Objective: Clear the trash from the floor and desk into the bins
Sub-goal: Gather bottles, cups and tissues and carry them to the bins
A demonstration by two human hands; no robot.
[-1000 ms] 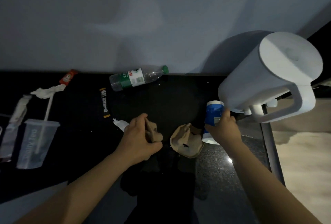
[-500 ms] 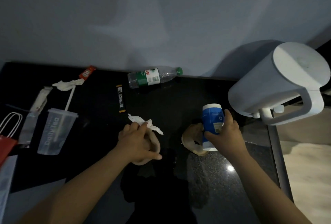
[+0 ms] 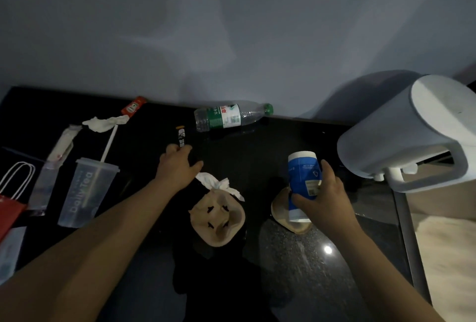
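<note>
On the black worktop [image 3: 257, 149], hard against a grey wall, trash is scattered left to right.

Left hand [image 3: 177, 167]: reached forward, fingertips on the near end of a black stick sachet [image 3: 181, 136], thumb splayed to the right. Can't tell whether it pinches the sachet or only touches it.

Right hand [image 3: 324, 193]: curled round a blue tub [image 3: 301, 175] with white top and bottom, thumb on the near side, fingers on the right side. Tub is roughly upright and leans a bit. Its base is over a brown pulp tray piece [image 3: 283, 218]; can't tell if they touch.

Second brown pulp piece [image 3: 219, 221] lies loose between the forearms. A crumpled white tissue [image 3: 219, 184] lies at its far edge, just beside the left wrist.

Back edge: a clear water bottle [image 3: 231, 115], green label and cap, lies on its side along the wall, near the sachet's far end.

Left side:
- A clear plastic cup [image 3: 87, 190] lies on its side with its straw [image 3: 109, 141] pointing away.
- Another white tissue [image 3: 105, 123] sits at the straw's tip, with a red sauce packet [image 3: 132, 106] just beyond it.
- A pale wrapper [image 3: 63, 144] lies left of the cup.
- A red paper bag [image 3: 10, 211] with white handles is at the frame edge.

Right end: a white jug [image 3: 412, 136] with lid and handle, well apart from the tub. Pale floor [image 3: 450, 257] shows past the worktop edge.
</note>
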